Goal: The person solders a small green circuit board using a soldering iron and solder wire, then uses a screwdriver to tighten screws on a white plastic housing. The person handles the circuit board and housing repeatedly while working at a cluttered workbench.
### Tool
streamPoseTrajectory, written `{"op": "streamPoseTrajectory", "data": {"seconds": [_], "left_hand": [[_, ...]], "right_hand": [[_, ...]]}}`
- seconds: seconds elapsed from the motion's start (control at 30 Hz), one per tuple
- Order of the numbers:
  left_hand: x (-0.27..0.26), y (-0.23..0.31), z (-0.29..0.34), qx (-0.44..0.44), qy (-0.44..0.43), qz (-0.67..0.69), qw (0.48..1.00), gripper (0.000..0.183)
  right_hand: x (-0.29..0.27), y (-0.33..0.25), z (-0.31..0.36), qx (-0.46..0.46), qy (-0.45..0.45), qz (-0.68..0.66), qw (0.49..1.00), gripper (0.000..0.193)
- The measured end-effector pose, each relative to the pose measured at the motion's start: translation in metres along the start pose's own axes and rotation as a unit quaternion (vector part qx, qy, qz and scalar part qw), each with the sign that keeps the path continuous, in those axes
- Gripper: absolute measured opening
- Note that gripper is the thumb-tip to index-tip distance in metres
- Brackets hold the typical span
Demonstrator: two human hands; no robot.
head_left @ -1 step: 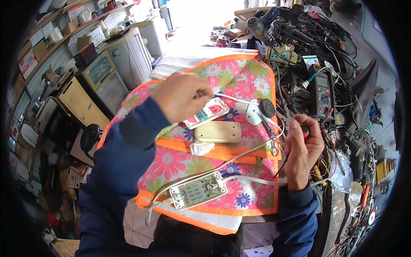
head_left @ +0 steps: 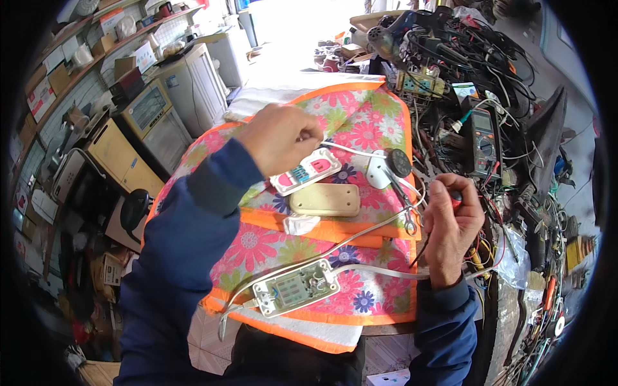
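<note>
My left hand (head_left: 281,138) hovers over the far part of the cloth with its fingertips pinched together; what they hold, if anything, is hidden. A white cord (head_left: 351,149) runs right from beside those fingers. Below this hand lies a white casing half (head_left: 306,172) with pink and blue markings. Closer to me is a cream cover (head_left: 325,200) with screw holes. My right hand (head_left: 456,225), at the cloth's right edge, is closed around a screwdriver (head_left: 456,204) with a red handle, its dark shaft slanting down. An opened casing with a circuit board (head_left: 297,287) lies nearest me, wired to white cables.
A floral cloth (head_left: 251,248) with orange edging covers the table. Scissors (head_left: 408,220), a round black piece (head_left: 398,163) and a white plug-like part (head_left: 378,174) lie near its right side. A multimeter (head_left: 484,138) and tangled wires (head_left: 476,58) crowd the right. Cabinets (head_left: 187,83) stand left.
My left hand has shifted very slightly right against the casing half. The right hand keeps its grip on the screwdriver, and the whole view has moved a little.
</note>
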State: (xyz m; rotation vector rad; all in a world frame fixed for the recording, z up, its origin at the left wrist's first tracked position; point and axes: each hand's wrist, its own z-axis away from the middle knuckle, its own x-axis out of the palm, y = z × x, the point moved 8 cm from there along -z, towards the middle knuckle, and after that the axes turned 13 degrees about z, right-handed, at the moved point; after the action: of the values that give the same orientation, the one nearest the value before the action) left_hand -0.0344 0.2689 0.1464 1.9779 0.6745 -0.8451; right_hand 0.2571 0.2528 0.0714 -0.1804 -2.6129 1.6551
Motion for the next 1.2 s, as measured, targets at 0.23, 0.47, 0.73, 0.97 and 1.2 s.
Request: {"op": "streamPoseTrajectory", "data": {"seconds": [0.23, 0.47, 0.73, 0.97, 1.2], "left_hand": [[0.051, -0.038, -0.1, -0.011, -0.024, -0.018, 0.999, 0.019], [0.097, -0.062, -0.122, -0.053, -0.041, -0.089, 0.994, 0.02], [0.078, -0.066, -0.114, 0.0, -0.018, -0.155, 0.988, 0.03], [0.01, 0.04, 0.033, -0.051, -0.041, 0.283, 0.957, 0.015], [0.047, 0.017, 0.121, -0.164, -0.014, 0.555, 0.815, 0.015]], "right_hand": [[0.008, 0.001, 0.001, 0.035, -0.025, 0.013, 0.999, 0.012], [0.008, 0.003, 0.001, 0.047, -0.034, 0.025, 0.998, 0.013], [0.024, -0.012, 0.005, -0.028, -0.088, 0.139, 0.986, 0.022], [-0.021, -0.025, -0.008, -0.092, 0.088, 0.095, 0.987, 0.026], [0.009, -0.001, -0.012, -0.003, -0.134, -0.216, 0.967, 0.019]]}}
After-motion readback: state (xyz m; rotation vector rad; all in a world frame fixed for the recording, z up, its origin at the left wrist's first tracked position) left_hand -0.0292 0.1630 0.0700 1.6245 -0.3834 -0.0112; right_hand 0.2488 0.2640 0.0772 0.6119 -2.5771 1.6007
